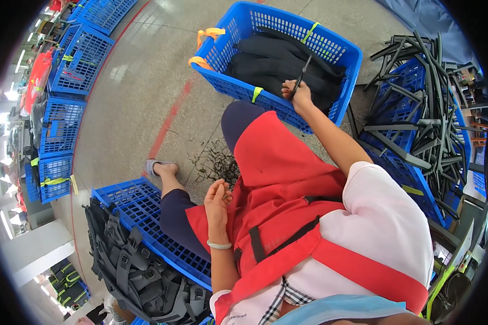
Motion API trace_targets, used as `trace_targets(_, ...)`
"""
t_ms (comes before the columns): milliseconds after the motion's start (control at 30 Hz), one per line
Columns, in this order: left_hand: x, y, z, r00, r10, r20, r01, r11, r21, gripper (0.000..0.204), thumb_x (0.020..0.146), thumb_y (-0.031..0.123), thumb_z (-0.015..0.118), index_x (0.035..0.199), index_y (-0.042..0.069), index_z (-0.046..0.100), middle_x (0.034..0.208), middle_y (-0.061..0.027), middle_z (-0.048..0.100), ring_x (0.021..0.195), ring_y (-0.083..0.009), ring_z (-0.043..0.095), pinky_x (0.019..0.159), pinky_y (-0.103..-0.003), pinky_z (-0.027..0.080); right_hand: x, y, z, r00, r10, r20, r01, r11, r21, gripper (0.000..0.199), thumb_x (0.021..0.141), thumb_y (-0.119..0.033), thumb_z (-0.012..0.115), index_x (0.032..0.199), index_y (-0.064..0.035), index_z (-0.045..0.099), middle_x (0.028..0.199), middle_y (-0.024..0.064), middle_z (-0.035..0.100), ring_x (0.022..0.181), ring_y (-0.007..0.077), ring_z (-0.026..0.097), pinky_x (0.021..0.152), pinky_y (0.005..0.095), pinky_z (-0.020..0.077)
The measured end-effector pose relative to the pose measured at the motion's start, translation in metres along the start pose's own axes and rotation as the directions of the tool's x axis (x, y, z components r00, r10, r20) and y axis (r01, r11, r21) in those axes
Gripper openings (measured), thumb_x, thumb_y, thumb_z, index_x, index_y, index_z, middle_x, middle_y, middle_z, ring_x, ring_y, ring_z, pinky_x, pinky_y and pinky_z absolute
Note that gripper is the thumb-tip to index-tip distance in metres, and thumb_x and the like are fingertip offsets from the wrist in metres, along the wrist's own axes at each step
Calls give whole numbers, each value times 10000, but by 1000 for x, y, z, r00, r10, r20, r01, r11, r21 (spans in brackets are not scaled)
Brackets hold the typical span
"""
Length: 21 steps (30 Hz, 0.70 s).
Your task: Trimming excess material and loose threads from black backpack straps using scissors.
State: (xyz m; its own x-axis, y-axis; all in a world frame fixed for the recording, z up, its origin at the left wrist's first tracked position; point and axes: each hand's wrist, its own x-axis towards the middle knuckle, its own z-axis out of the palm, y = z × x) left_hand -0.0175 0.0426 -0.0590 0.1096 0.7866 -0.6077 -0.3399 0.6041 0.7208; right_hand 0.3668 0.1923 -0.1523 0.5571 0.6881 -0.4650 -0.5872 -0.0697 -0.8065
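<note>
My right hand (297, 93) is closed around a pair of scissors (300, 79), blades pointing up and away over the far blue basket (216, 81). Beneath them, long black fabric pieces (268, 57) lie heaped inside that basket. Over my left thigh hovers my left hand (217, 203), its fingers curled in and nothing showing in them. A pale bangle (219, 246) circles that wrist. A red apron (287, 157) covers my lap. On the floor past my left hand lies a scatter of thin black scraps (214, 162).
At the near left, a blue crate (141, 197) has black straps with buckles (141, 271) piled beside it. Many dark strips (425, 124) heap over blue crates on the right. More blue crates (62, 124) line the far left along a red floor line (171, 116).
</note>
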Motion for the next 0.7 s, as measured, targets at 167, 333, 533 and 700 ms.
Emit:
trace_targets(167, 17, -9, 2, 1000, -23, -16, 25, 981, 192, 197, 954, 126, 565, 1130, 49, 609, 982, -46, 638, 750, -94, 584, 629, -228, 487, 57, -40, -51, 953, -283, -111, 254, 941, -224, 14, 903, -21, 577, 904, -27, 564, 796, 76, 645, 619, 142, 604, 532, 257, 505)
trace_targets(333, 23, -16, -11, 996, -51, -70, 68, 958, 277, 200, 949, 117, 571, 1128, 40, 613, 971, -44, 643, 746, -88, 593, 621, -221, 491, 123, -29, -89, 787, -101, -609, 95, 995, -42, 193, 873, -72, 660, 1027, 22, 593, 918, 120, 657, 693, 207, 637, 571, 314, 532)
trace_targets(533, 37, -27, 11, 999, -51, 11, 43, 927, 374, 195, 943, 108, 577, 1115, 29, 626, 943, -11, 653, 726, -55, 568, 631, -195, 466, 195, -39, -156, 521, -135, -843, 167, 984, -54, 387, 800, -31, 692, 1165, 43, 588, 1085, 151, 660, 901, 275, 645, 776, 335, 508)
trace_targets(700, 27, -24, 4, 1000, -29, -6, 28, 873, 487, 195, 944, 113, 578, 1113, 27, 626, 936, -1, 643, 751, -55, 567, 647, -203, 469, 143, -25, -105, 644, -118, -756, 227, 973, 41, 198, 799, 41, 626, 991, 20, 580, 870, 111, 639, 731, 208, 638, 678, 309, 516)
